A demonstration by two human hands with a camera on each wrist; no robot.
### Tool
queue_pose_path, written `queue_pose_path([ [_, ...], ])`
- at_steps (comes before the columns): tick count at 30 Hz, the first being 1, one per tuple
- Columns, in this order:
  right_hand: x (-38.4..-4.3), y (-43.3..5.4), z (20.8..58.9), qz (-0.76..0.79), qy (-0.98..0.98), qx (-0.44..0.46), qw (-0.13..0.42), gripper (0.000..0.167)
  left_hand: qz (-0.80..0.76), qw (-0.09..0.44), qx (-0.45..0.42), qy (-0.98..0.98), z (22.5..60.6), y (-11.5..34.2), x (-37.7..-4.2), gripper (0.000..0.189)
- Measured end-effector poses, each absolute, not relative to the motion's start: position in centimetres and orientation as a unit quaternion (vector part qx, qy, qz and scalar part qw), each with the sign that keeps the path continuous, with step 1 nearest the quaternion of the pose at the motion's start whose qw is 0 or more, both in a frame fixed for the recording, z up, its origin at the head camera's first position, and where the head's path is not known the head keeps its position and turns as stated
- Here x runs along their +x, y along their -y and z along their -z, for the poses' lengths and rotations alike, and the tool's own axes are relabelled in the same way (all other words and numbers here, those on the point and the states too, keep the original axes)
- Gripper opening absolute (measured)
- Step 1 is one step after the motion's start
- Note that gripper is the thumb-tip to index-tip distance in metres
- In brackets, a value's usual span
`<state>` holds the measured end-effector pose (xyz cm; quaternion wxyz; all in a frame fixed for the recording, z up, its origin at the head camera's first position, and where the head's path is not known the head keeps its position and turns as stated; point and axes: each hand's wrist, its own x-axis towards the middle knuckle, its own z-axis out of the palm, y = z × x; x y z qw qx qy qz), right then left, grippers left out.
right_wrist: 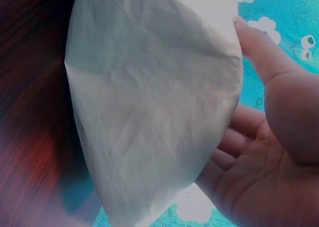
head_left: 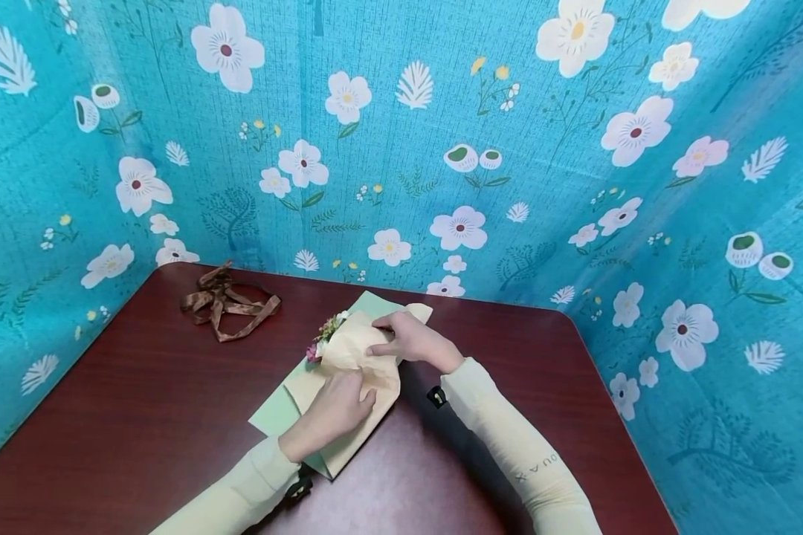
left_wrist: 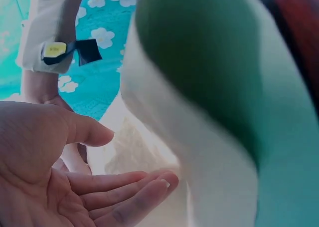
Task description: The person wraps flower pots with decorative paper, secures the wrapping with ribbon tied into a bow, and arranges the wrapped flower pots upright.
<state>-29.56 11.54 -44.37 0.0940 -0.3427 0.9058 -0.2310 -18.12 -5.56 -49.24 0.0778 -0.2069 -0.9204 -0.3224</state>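
A bunch of small flowers [head_left: 329,331] with pink, white and yellow heads lies along the left side of a cream wrapping paper [head_left: 348,343]. Under it is a light green sheet [head_left: 274,413]. My left hand [head_left: 331,409] rests on the lower part of the cream paper; the left wrist view shows its fingers [left_wrist: 124,192] extended against the paper, thumb apart. My right hand [head_left: 415,340] lies over the upper right of the cream paper, thumb and fingers spread. In the right wrist view the thumb [right_wrist: 264,47] touches the paper's edge, and the fingertips are hidden behind it.
A loosely tangled brown ribbon [head_left: 230,305] lies at the back left of the dark red table [head_left: 140,394]. Behind and beside the table hangs a blue cloth [head_left: 375,141] printed with flowers.
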Motion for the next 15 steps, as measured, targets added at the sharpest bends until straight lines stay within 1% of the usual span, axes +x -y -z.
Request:
queue_pose_path([
  [6, -29.35, -11.56, 44.47, 0.215, -0.905, -0.355, 0.093, 0.021, 0.332, 0.065, -0.198, 0.92, 49.44, 5.57, -18.78, 0.035],
  [11, -29.1, -11.63, 44.33, 0.2, -0.909, -0.355, 0.092, 0.023, 0.336, 0.059, -0.204, 0.918, 49.22, 5.61, -18.93, 0.034],
  [15, -28.63, -11.71, 44.03, 0.179, -0.916, -0.348, 0.092, 0.025, 0.333, 0.043, -0.204, 0.92, 49.09, 5.55, -18.99, 0.039],
])
